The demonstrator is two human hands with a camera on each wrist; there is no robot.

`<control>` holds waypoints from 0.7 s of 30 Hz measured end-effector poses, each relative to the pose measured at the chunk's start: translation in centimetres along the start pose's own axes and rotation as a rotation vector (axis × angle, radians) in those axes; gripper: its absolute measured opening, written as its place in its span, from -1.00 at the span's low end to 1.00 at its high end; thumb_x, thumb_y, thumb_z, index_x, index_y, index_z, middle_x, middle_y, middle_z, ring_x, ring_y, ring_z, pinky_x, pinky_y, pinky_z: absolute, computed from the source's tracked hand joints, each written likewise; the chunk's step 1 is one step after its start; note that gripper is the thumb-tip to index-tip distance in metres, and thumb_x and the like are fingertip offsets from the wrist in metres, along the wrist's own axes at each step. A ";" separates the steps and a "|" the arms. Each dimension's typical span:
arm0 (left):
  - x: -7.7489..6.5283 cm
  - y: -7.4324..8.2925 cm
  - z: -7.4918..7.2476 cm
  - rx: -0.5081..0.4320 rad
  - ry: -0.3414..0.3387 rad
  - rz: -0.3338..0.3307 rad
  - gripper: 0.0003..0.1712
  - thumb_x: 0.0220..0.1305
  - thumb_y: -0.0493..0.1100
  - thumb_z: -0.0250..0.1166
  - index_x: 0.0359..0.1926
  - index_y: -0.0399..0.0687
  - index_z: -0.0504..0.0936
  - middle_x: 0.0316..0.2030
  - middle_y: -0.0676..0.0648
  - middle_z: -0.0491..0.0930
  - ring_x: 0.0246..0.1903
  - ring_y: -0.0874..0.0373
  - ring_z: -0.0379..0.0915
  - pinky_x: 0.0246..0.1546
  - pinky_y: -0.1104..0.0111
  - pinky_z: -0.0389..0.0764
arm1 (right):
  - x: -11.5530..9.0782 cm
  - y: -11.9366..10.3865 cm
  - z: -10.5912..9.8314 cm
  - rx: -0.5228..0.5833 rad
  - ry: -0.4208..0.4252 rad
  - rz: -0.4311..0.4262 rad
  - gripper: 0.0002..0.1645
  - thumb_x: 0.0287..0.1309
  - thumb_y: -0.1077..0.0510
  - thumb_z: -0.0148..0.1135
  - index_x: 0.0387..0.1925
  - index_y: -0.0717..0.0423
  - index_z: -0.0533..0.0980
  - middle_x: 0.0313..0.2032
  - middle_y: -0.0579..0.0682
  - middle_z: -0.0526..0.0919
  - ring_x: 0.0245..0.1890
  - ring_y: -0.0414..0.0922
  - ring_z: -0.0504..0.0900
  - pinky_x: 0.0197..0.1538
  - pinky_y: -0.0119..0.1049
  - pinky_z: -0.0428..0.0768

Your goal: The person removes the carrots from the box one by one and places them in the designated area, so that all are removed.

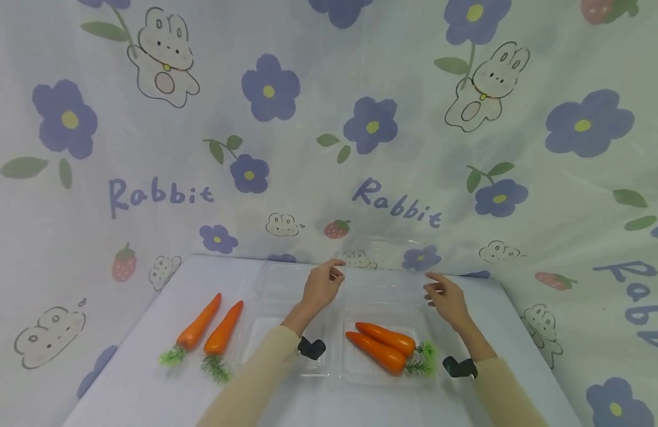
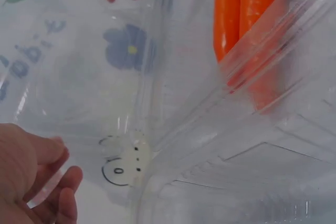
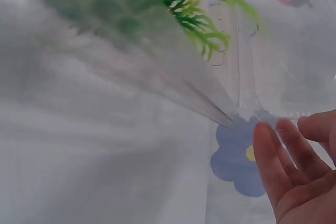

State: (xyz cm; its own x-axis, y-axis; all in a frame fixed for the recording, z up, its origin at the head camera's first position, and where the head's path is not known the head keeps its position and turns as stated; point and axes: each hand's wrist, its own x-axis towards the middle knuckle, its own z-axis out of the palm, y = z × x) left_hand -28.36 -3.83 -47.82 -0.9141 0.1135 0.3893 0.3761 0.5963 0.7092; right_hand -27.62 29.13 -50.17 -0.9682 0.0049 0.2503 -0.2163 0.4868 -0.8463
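Observation:
Two orange carrots (image 1: 385, 350) with green tops lie side by side in a clear plastic box (image 1: 355, 376). Behind them stands its raised clear lid (image 1: 385, 279), tilted back. At the lid's left edge, my left hand (image 1: 322, 287) has thumb and fingers bent around the thin rim; in the left wrist view this hand (image 2: 37, 174) shows at lower left. My right hand (image 1: 449, 299) is at the opposite edge. In the right wrist view its thumb and fingers (image 3: 265, 153) pinch the rim near a corner. Clear plastic makes the exact contact hard to see.
Two more carrots (image 1: 198, 323) lie on the white table (image 1: 163, 403) at left. Another clear box (image 1: 265, 326) sits between them and the filled one, partly behind my left forearm, its lid (image 1: 281, 281) folded back. A patterned cloth (image 1: 307, 148) hangs behind the table.

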 end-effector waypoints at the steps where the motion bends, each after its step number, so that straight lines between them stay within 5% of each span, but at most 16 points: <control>1: 0.1 -0.1 0.1 0.001 -0.003 -0.010 -0.60 0.25 -0.30 0.33 0.12 -0.04 0.61 -0.34 0.01 0.67 -0.33 0.13 0.59 -0.33 0.25 0.61 | 0.1 0.1 0.0 0.001 -0.018 0.017 -0.55 0.33 0.26 0.17 0.23 0.20 0.44 -0.12 0.38 0.61 -0.26 0.20 0.68 -0.31 -0.29 0.67; 8: 0.7 -0.5 0.9 0.054 -0.046 -0.076 -0.56 0.28 -0.26 0.31 0.19 -0.09 0.58 -0.31 -0.01 0.67 -0.32 0.14 0.58 -0.35 0.29 0.59 | 0.8 0.7 -0.3 0.007 -0.086 0.077 -0.47 0.33 0.32 0.13 0.30 0.31 0.35 -0.12 0.39 0.57 -0.33 0.01 0.70 -0.28 -0.31 0.67; 21: 0.9 -1.5 1.6 0.135 -0.122 -0.099 -0.56 0.31 -0.23 0.28 0.17 -0.29 0.55 -0.23 -0.10 0.69 -0.33 0.14 0.59 -0.30 0.28 0.61 | 1.2 1.3 -0.2 0.061 -0.163 0.157 -0.37 0.30 0.36 0.14 0.36 0.38 0.22 -0.16 0.36 0.55 -0.35 0.07 0.70 -0.29 -0.26 0.68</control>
State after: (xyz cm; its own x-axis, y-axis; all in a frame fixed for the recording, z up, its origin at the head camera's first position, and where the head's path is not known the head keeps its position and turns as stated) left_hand -30.01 -3.36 -49.40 -0.9603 0.1393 0.2418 0.2672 0.7093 0.6523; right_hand -28.99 29.89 -50.87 -0.9970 -0.0672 0.0380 -0.0637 0.4374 -0.8970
